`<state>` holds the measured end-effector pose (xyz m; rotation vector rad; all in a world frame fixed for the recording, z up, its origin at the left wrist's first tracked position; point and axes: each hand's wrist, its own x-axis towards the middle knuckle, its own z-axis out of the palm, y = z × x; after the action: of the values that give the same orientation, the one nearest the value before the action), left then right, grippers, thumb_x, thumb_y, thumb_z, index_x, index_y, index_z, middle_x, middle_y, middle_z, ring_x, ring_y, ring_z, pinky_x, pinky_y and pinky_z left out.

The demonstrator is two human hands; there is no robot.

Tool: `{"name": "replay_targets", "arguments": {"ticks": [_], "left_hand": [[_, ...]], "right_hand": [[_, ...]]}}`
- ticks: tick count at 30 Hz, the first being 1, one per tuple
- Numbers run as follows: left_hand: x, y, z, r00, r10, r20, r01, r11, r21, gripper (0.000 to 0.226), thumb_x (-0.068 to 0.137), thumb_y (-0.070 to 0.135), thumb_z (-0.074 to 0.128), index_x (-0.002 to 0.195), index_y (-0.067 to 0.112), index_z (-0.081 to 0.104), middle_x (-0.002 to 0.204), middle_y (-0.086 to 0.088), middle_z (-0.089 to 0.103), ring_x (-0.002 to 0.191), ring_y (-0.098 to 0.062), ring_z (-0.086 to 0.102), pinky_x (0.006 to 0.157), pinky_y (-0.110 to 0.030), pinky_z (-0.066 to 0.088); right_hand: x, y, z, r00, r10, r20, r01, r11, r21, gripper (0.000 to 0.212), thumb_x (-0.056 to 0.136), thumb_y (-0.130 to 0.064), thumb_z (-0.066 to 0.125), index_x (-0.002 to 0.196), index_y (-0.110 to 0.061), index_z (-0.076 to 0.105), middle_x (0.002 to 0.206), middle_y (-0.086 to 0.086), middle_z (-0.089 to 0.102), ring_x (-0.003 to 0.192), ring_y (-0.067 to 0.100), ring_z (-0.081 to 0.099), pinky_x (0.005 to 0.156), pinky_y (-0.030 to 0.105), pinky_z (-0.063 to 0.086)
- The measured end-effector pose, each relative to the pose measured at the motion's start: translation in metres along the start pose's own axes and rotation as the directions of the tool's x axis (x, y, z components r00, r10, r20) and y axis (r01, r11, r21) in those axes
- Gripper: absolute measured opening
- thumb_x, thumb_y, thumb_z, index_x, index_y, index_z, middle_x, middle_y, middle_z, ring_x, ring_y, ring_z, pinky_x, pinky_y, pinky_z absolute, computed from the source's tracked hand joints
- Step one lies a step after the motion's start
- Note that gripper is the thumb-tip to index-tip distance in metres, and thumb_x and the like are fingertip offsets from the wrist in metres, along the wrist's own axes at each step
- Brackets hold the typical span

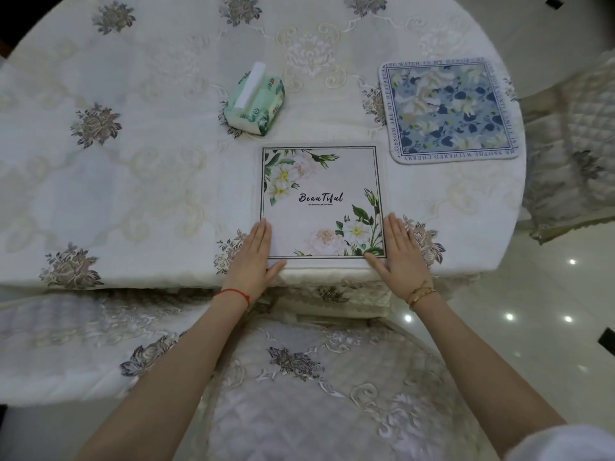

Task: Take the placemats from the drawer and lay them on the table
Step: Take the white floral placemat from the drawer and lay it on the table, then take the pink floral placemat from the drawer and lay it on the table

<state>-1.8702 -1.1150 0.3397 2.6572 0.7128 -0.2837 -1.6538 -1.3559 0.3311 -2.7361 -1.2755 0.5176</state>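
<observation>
Two placemats lie on the tabletop [133, 194]: blue one [449, 109] far right, white floral one [321, 201] at the near edge under my flat, spread hands, left [254, 252] and right [401, 249]. Pushing unevenly could skew it or drag the loose tablecloth.

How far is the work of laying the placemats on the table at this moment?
Done: the blue floral square placemat lies flat on the embroidered white tablecloth. In hand: the left hand and right hand press flat on the near corners of the white floral "Beautiful" placemat. The drawer is out of view, so any remainder is unknown.
</observation>
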Motion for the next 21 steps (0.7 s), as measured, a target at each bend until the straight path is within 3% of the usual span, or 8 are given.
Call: {"name": "replay_targets", "arguments": {"ticks": [3, 6, 10, 14, 21], "left_hand": [[-0.017, 0.003, -0.006, 0.998, 0.002, -0.066, -0.007, 0.997, -0.08, 0.074, 0.095, 0.041, 0.049, 0.151, 0.006, 0.015, 0.159, -0.011, 0.015, 0.147, -0.025, 0.015, 0.119, -0.031, 0.008], [-0.033, 0.012, -0.016, 0.992, -0.03, -0.126, 0.008, 0.986, -0.169, 0.064, 0.093, 0.037, 0.054, 0.147, 0.012, 0.031, 0.146, -0.008, 0.041, 0.134, -0.025, 0.039, 0.112, -0.037, 0.032], [-0.057, 0.035, -0.035, 0.981, -0.013, -0.195, -0.027, 0.979, -0.201, 0.051, 0.093, 0.037, 0.055, 0.139, 0.018, 0.044, 0.137, -0.004, 0.051, 0.127, -0.022, 0.044, 0.108, -0.035, 0.034], [-0.087, 0.067, -0.049, 0.973, 0.024, -0.229, -0.078, 0.969, -0.232, 0.045, 0.092, 0.031, 0.058, 0.135, 0.019, 0.049, 0.13, -0.003, 0.056, 0.12, -0.021, 0.05, 0.102, -0.035, 0.04], [-0.119, 0.128, -0.046, 0.969, 0.156, -0.189, -0.186, 0.971, -0.152, 0.04, 0.092, 0.032, 0.057, 0.129, 0.016, 0.056, 0.122, -0.004, 0.063, 0.113, -0.021, 0.057, 0.094, -0.035, 0.045]], "right_hand": [[-0.013, -0.003, -0.005, 1.0, 0.013, -0.022, -0.013, 1.0, 0.023, 0.084, 0.092, -0.066, 0.017, 0.153, -0.011, 0.001, 0.161, 0.007, -0.001, 0.148, 0.019, -0.006, 0.121, 0.035, -0.002], [-0.036, -0.016, -0.017, 0.997, 0.009, -0.08, -0.001, 0.995, 0.104, 0.076, 0.091, -0.059, 0.023, 0.149, -0.011, 0.027, 0.156, 0.008, 0.027, 0.146, 0.024, 0.018, 0.119, 0.035, 0.009], [-0.077, -0.025, -0.03, 0.987, 0.037, -0.159, -0.002, 0.977, 0.215, 0.064, 0.091, -0.05, 0.031, 0.138, -0.011, 0.047, 0.14, 0.01, 0.051, 0.134, 0.028, 0.04, 0.116, 0.039, 0.026], [-0.131, -0.018, -0.04, 0.965, 0.097, -0.243, -0.027, 0.96, 0.277, 0.042, 0.095, -0.035, 0.05, 0.129, -0.011, 0.055, 0.126, 0.007, 0.06, 0.12, 0.024, 0.052, 0.103, 0.042, 0.044], [-0.238, 0.011, -0.044, 0.894, 0.263, -0.363, -0.133, 0.929, 0.345, 0.046, 0.092, -0.038, 0.042, 0.12, -0.007, 0.061, 0.112, 0.008, 0.066, 0.104, 0.026, 0.058, 0.096, 0.027, 0.037]]}}
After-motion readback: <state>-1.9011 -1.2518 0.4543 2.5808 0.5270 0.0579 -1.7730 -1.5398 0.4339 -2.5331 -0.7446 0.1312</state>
